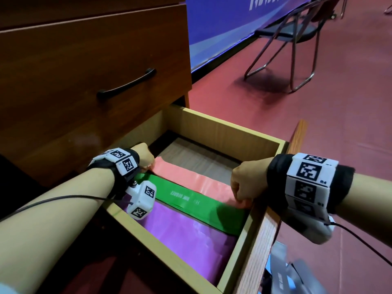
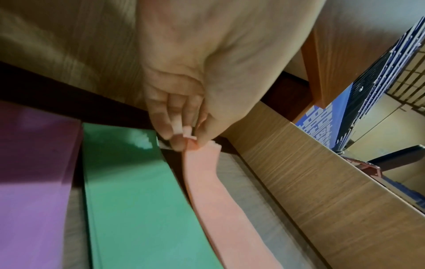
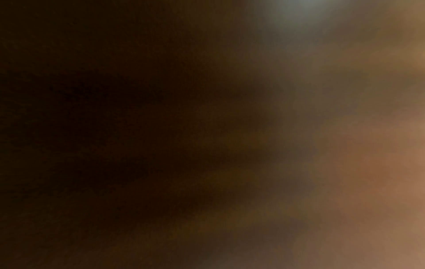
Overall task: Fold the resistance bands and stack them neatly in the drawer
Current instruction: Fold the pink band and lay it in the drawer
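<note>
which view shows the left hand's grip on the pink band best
The left wrist view: it shows the left hand close up, its fingertips pinching the end of the pink band. The head view shows only the back of that hand at the band's end. The right wrist view is dark blur.

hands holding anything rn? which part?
Both hold the pink band, one end each: left hand pinches the far-left end, right hand grips the end by the drawer front; its fingers are hidden.

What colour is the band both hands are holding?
Pink band; clearest in the head view.
</note>
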